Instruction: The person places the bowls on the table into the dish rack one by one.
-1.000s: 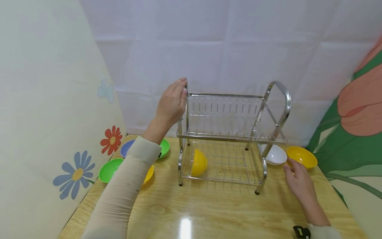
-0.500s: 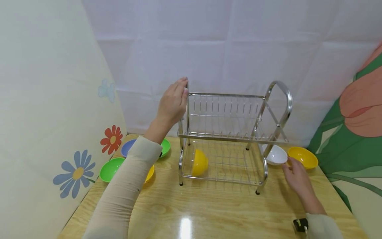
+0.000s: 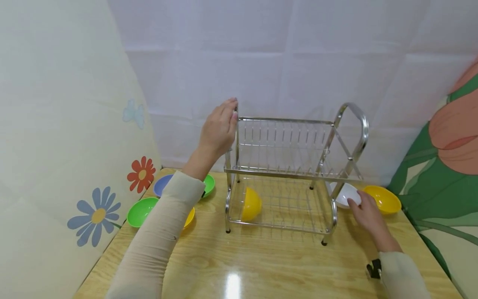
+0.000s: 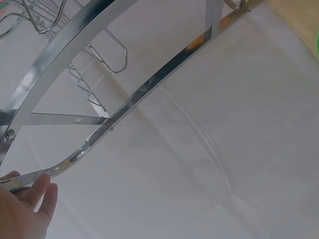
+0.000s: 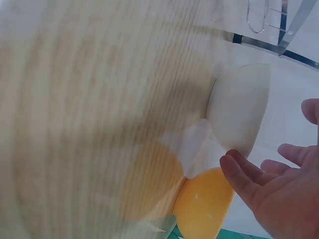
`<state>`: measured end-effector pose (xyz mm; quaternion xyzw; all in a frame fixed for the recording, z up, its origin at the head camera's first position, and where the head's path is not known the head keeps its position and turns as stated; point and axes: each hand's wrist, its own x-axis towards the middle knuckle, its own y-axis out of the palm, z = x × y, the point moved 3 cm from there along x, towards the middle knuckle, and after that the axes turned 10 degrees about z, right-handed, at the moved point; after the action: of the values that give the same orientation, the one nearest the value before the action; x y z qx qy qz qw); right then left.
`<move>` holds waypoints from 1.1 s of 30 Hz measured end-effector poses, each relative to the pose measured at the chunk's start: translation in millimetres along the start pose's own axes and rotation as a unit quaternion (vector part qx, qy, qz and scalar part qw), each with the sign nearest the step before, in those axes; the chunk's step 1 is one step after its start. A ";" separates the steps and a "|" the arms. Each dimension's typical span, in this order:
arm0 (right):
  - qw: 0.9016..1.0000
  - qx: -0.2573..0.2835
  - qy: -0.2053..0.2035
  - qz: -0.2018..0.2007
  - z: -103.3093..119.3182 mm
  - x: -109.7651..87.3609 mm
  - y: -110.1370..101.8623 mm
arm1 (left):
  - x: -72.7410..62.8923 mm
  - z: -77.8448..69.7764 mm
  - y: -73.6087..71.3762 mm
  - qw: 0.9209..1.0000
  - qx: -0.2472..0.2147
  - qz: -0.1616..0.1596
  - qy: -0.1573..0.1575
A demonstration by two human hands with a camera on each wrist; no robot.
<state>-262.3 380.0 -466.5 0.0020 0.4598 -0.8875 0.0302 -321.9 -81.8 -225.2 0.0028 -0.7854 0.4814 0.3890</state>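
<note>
A chrome two-tier dish rack [image 3: 284, 172] stands on the wooden table. My left hand [image 3: 218, 128] holds the top of its left side frame; in the left wrist view, the fingers [image 4: 37, 194] bend around the metal rail. To the right of the rack sits a white bowl [image 3: 344, 196], upright. My right hand [image 3: 367, 211] is at its near right rim, thumb over the bowl's opening. In the right wrist view, the fingertips [image 5: 232, 157] are right at the outside of the white bowl [image 5: 239, 104], with thumb and fingers spread apart.
A yellow bowl [image 3: 382, 199] sits right of the white one. Another yellow bowl [image 3: 252, 203] stands on edge in the lower tier. At the left are green bowls [image 3: 140, 211] [image 3: 210, 185], a blue bowl [image 3: 162, 185] and a yellow bowl [image 3: 189, 218], partly behind my left arm.
My right hand has moved forward and slightly left, from just in front of the white bowl to its rim. The left hand has stayed on the dish rack.
</note>
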 end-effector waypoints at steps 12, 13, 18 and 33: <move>0.998 -0.005 0.025 0.049 -1.3 23.0 -0.4 | -0.3 -1.5 0.9 1.000 0.001 0.002 0.003; 0.999 -0.005 0.020 0.047 -1.1 25.4 -0.8 | -0.5 -1.3 1.0 1.000 0.002 0.002 0.002; 0.999 -0.010 0.012 0.049 -2.8 38.4 -2.8 | 0.1 -0.6 1.1 1.000 0.005 0.000 -0.001; 0.992 -0.050 0.085 0.079 -14.1 56.9 4.0 | 3.2 -2.5 6.5 1.000 0.006 0.000 0.007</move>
<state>-319.2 386.3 -479.7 0.1122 0.5033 -0.8546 0.0610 -325.1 -75.3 -227.5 0.0021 -0.7799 0.4858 0.3947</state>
